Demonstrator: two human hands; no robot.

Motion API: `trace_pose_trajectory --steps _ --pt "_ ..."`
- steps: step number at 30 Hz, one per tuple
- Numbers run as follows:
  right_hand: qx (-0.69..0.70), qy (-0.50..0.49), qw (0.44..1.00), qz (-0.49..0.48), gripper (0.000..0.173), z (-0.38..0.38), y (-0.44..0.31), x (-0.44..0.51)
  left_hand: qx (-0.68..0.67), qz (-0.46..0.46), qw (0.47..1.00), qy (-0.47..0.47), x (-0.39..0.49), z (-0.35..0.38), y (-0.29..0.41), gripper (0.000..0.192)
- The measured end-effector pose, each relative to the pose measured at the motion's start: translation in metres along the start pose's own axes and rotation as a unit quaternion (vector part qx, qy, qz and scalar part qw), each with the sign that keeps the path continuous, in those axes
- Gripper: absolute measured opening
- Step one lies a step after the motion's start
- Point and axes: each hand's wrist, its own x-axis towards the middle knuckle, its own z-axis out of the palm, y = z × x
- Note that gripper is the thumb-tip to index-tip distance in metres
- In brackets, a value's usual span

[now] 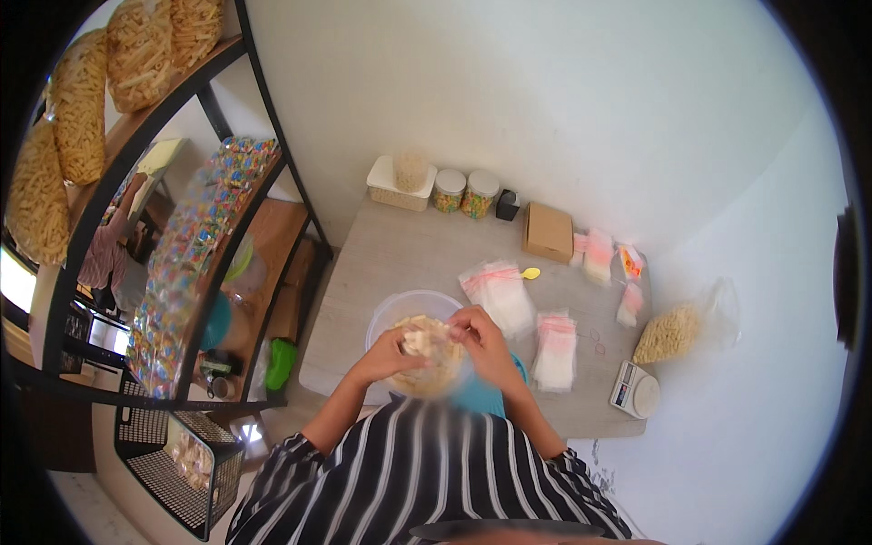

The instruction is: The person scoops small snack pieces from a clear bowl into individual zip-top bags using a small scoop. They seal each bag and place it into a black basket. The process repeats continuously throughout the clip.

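Observation:
Above a clear plastic tub [376, 310] of pale snack sticks, my left hand [390, 354] grips a small clear plastic bag [417, 342] with pale pieces in it. My right hand [482, 340] pinches the bag's edge between thumb and fingertips. Blur hides the exact edge of the bag. A blue tub [477, 396] sits beside the clear one, partly under my right forearm. Just beyond my right hand lie a stack of clear zip bags with red strips [503, 300] and a yellow spoon [531, 273]. A second stack of zip bags [554, 354] lies to the right.
Lidded jars [481, 194], a white-lidded box [398, 197] and a cardboard box [548, 231] line the table's back. A kitchen scale [634, 390] and a bag of snacks [667, 334] are at right. Shelving [235, 272] with packets stands left; a person [105, 252] is behind it.

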Motion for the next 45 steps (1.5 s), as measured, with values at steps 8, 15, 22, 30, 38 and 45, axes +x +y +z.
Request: trace_pose_trajectory --steps 8,15,22,30,38,45 --pt "-0.559 -0.136 0.818 0.001 0.016 0.04 0.068 0.001 -0.132 0.078 0.976 0.157 -0.009 -0.024 -0.003 0.046" --pt "-0.605 -0.166 0.778 0.0 0.017 0.045 0.077 0.006 -0.19 0.089 0.962 0.175 -0.014 -0.028 -0.009 0.057" --pt "-0.496 -0.042 0.864 -0.067 0.021 0.04 0.072 0.014 -0.266 0.103 0.948 0.14 -0.017 -0.029 -0.007 0.071" --pt "-0.399 -0.12 0.908 -0.047 0.024 0.038 0.065 0.008 -0.286 0.102 0.946 0.111 -0.013 -0.028 -0.002 0.079" --pt "-0.244 -0.17 0.954 0.048 0.02 0.028 0.067 0.016 -0.249 0.119 0.954 0.115 -0.01 -0.028 -0.001 0.082" --pt "-0.15 -0.114 0.976 0.109 0.02 0.012 0.046 0.012 -0.199 0.117 0.967 0.111 -0.009 -0.03 0.0 0.084"
